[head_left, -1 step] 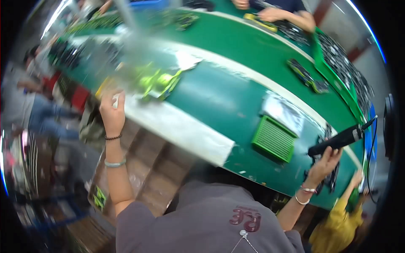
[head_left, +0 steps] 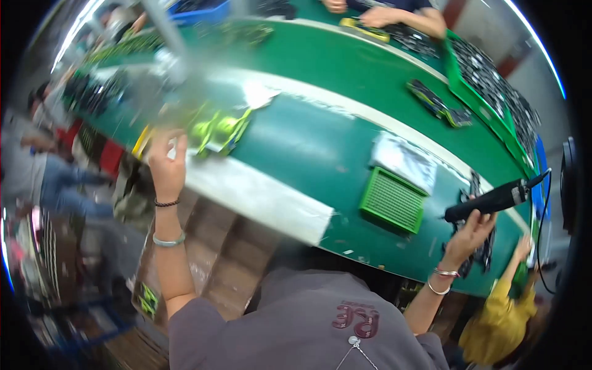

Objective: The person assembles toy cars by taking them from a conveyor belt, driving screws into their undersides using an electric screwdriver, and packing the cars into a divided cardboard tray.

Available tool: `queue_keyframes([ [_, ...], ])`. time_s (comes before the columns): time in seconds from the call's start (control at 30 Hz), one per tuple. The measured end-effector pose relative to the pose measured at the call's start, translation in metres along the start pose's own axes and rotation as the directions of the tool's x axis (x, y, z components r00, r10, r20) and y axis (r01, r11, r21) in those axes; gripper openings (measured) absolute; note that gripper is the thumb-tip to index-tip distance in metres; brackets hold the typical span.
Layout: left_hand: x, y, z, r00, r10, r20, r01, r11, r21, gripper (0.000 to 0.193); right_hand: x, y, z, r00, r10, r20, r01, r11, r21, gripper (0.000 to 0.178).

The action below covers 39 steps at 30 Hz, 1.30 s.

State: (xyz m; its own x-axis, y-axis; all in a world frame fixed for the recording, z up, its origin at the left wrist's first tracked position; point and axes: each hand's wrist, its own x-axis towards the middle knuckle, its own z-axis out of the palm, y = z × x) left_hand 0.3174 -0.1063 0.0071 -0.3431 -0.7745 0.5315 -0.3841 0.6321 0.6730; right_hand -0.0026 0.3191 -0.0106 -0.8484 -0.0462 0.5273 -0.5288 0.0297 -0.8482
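My right hand [head_left: 468, 242] grips a black electric screwdriver [head_left: 487, 202] from below, its thin tip pointing left and its cord running off the rear end. Some black parts [head_left: 478, 250] lie on the table under that hand. My left hand [head_left: 166, 161], thumb and fingers drawn together, is at the left end of a white board [head_left: 265, 196]. A small whitish spot shows between its fingers, too blurred to name. Just right of this hand lie bright green and dark parts [head_left: 221, 132], partly smeared by a blur over the view.
A green grid tray [head_left: 392, 200] and a clear plastic bag [head_left: 404, 161] lie on the green table [head_left: 296, 145]. On the belt beyond is a black-and-yellow part [head_left: 439, 105]. A green bin [head_left: 487, 98] holds many dark pieces. Brown cartons [head_left: 237, 262] stand below. A co-worker's arms [head_left: 394, 18] work opposite.
The whole view has shifted slightly, with the table and tray now a little further left. Both hands keep nearly the same pose, and the screwdriver stays in my right hand.
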Motion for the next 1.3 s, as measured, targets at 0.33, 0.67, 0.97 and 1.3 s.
queue_keyframes([
  [0.33, 0.046, 0.191, 0.27, 0.483, 0.792, 0.373, -0.622, 0.61, -0.491, 0.018, -0.018, -0.001, -0.014, 0.997, -0.071, -0.02, 0.073, 0.965, 0.253, 0.068],
  [0.67, 0.023, 0.282, 0.438, 0.336, 0.824, 0.456, -0.672, 0.549, -0.497, 0.033, -0.021, 0.01, 0.003, 0.999, 0.021, -0.04, -0.012, 0.979, 0.204, 0.08],
  [0.97, 0.037, 0.252, 0.448, 0.582, 0.665, 0.468, -0.5, 0.746, -0.439, 0.053, -0.011, 0.015, 0.005, 0.997, 0.044, -0.059, -0.025, 0.955, 0.294, 0.075],
  [1.3, 0.078, 0.192, 0.367, 0.823, 0.564, 0.064, -0.514, 0.788, -0.339, 0.028, -0.013, 0.018, 0.004, 0.996, 0.057, -0.066, -0.04, 0.971, 0.235, 0.082],
])
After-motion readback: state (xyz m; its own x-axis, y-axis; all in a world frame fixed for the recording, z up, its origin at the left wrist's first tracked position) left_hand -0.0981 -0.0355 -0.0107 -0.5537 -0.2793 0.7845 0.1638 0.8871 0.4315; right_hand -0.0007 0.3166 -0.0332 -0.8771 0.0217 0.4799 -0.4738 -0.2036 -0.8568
